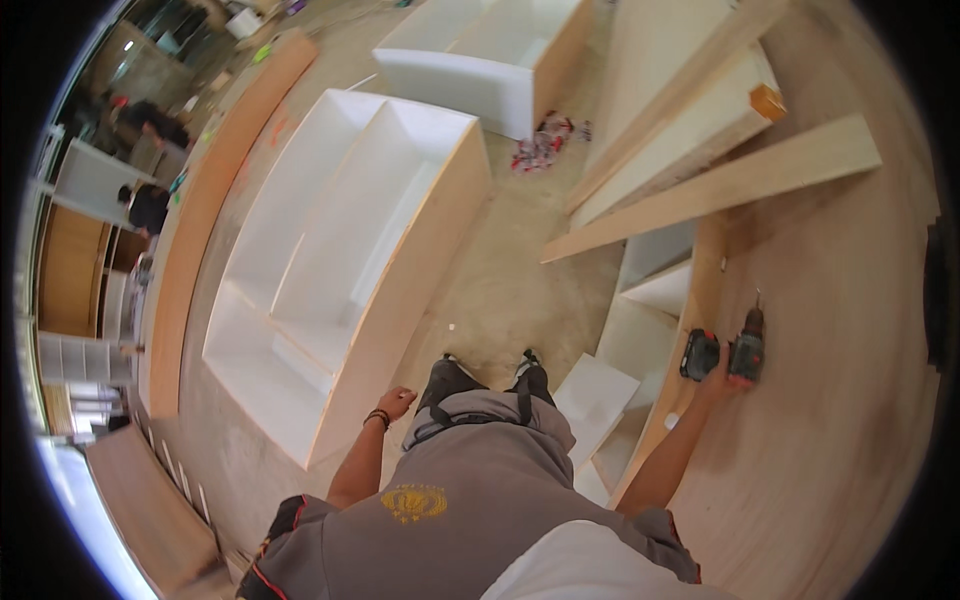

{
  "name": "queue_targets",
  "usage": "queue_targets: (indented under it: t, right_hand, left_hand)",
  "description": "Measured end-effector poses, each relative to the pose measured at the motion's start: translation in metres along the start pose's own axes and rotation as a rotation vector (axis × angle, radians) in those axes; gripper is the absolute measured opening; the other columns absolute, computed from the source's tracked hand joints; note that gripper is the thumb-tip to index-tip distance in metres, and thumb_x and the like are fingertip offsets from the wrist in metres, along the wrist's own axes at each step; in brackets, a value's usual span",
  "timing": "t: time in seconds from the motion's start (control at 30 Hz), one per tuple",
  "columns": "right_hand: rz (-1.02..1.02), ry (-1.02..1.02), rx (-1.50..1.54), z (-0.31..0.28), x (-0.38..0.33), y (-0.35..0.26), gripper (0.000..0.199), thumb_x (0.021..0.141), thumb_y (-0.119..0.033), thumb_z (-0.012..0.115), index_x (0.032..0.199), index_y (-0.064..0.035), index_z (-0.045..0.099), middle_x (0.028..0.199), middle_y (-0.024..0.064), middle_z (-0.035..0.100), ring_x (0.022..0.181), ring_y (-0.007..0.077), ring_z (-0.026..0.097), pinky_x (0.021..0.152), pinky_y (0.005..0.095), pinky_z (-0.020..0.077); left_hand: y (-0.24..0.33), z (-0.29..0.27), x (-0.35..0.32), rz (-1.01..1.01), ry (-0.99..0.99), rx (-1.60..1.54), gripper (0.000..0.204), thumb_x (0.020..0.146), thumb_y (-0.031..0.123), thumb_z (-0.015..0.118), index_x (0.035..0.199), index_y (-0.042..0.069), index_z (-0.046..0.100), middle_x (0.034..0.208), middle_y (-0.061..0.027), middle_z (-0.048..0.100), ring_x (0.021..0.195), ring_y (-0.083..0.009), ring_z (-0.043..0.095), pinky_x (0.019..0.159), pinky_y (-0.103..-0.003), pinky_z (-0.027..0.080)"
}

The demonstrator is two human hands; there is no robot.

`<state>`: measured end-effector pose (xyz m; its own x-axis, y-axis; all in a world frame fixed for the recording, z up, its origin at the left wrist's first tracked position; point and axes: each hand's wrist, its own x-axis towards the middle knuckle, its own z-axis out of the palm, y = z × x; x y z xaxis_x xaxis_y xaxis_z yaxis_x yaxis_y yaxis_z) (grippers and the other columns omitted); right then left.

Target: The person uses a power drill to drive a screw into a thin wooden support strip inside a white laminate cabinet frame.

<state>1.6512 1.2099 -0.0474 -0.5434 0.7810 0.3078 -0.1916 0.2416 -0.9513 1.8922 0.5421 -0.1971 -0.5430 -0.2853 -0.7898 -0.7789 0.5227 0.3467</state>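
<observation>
My right hand [714,382] is wrapped round the grip of a black and red cordless drill [747,352]. The drill's bit points away from me, and its battery [700,355] sits to the left of the body. Under the drill spreads a broad brown wooden panel [810,430], beside the wooden edge of a white-lined cabinet [640,340]. My left hand [399,402], with a dark bracelet at the wrist, hangs at my left side, near an open white shelf unit [400,300]. Its fingers are curled together; whatever they may hold is too small to make out.
A long board [720,190] lies slanted over the right-hand cabinet, near other stacked panels [680,90]. Another white cabinet [470,75] stands ahead, with crumpled red-and-white scraps [542,145] beside it. A long wooden plank [215,200] lies left. People [150,205] are at far left.
</observation>
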Motion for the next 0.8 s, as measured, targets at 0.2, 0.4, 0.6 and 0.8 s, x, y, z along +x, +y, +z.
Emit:
queue_targets:
  t: [0.2,0.4,0.6,0.8]
  right_hand:
    - [-0.16,-0.153,-0.203,-0.01,0.004,-0.007,0.038,0.085,-0.001,0.08,0.119,0.0033,0.064,0.12,0.0139,0.068,0.102,0.026,0.067,0.089,0.0388,0.0568]
    - [-0.269,-0.056,-0.323,-0.015,-0.005,0.025,0.044,0.084,-0.001,0.077,0.124,-0.0014,0.061,0.115,0.0115,0.064,0.1,0.0248,0.064,0.087,0.0388,0.0546]
    - [-0.099,0.153,-0.415,-0.011,-0.041,0.052,0.05,0.083,-0.002,0.075,0.129,-0.0061,0.058,0.109,0.0091,0.06,0.099,0.0235,0.061,0.085,0.0388,0.0524]
    - [0.264,0.116,-0.266,0.032,-0.128,0.052,0.057,0.082,-0.002,0.073,0.134,-0.0108,0.054,0.104,0.0067,0.055,0.097,0.0222,0.059,0.082,0.0388,0.0502]
  left_hand:
    - [-0.024,0.009,-0.035,-0.169,-0.122,0.152,0.052,0.09,0.056,0.066,0.119,0.012,0.074,0.09,-0.0055,0.075,0.073,-0.0178,0.07,0.066,-0.036,0.057]
    - [-0.014,0.012,-0.008,0.053,0.002,0.183,0.054,0.093,0.054,0.057,0.094,0.004,0.078,0.104,-0.0227,0.075,0.105,-0.0404,0.069,0.094,-0.049,0.052]
    - [0.045,0.021,-0.009,0.12,0.227,-0.105,0.053,0.093,0.055,0.059,0.106,0.007,0.079,0.116,-0.0199,0.074,0.113,-0.0393,0.067,0.1,-0.046,0.051]
    - [0.056,0.01,0.032,0.087,0.21,-0.143,0.064,0.093,0.062,0.054,0.108,0.005,0.077,0.111,-0.0236,0.073,0.111,-0.0414,0.067,0.098,-0.048,0.051]
